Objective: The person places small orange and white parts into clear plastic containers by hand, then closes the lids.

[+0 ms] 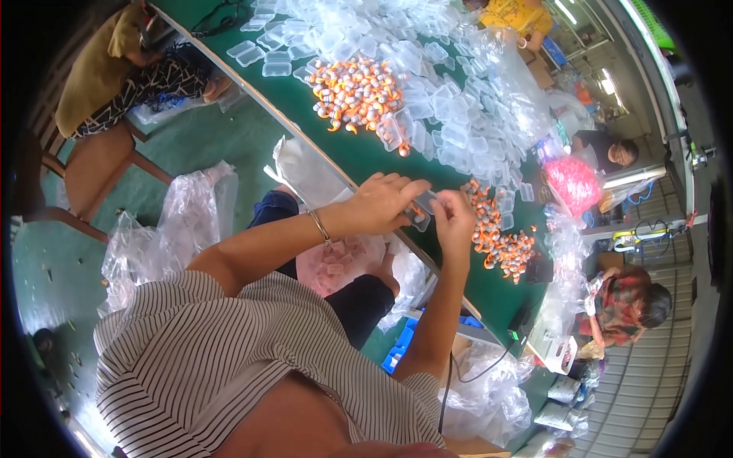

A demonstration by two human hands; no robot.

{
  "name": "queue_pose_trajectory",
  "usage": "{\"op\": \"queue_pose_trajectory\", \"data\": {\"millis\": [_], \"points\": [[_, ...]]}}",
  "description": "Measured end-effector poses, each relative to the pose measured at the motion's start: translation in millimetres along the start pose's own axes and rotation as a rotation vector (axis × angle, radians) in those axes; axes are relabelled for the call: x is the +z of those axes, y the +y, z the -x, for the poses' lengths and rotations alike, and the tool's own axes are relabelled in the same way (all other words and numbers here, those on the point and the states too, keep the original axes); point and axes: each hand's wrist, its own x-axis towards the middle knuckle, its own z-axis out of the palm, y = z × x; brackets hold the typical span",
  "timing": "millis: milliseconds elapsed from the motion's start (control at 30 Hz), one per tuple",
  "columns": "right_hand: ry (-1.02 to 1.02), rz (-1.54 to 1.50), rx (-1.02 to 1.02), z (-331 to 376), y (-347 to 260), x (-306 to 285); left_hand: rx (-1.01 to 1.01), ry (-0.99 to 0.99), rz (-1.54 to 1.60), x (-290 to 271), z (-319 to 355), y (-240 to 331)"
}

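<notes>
We are holding a small clear plastic case [421,211] just above the near edge of the green bench [359,156], our left hand [382,204] pinching one end and our right hand [453,220] pinching the other. Just beyond the case, the nearer orange-and-grey pile [500,233] is lying within reach. We are judging it best to be keeping the case level and steady, fingers closing firmly without squeezing the thin walls.
</notes>
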Motion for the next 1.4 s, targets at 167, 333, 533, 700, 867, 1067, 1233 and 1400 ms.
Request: {"op": "queue_pose_trajectory", "data": {"millis": [167,333,533,700,867,1067,1233,1400], "points": [[-0.119,-0.077,0.001,19,-23,-9,0.096,0.009,-0.084,2,1,-5],[-0.017,0.045,-0.092,31,-30,3,0.123,0.035,-0.104,14,-4,-9],[-0.046,-0.143,-0.025,31,-29,20,0.068,0.073,0.127,0,4,-17],[-0.199,-0.246,0.055,1,-34,26,0.021,0.137,0.228,-18,17,-25],[0.295,0.785,-0.195,-53,-26,25,0.153,0.03,0.042,-22,40,-10],[0.344,0.566,-0.218,-62,31,18,0.073,0.088,-0.069,-31,31,-19],[0.533,0.358,-0.242,-45,18,1,-0.154,0.215,-0.438,-50,4,-56],[0.331,-0.054,0.01,-13,28,-1,-0.224,0.203,-0.539,-38,-12,-71]]}}
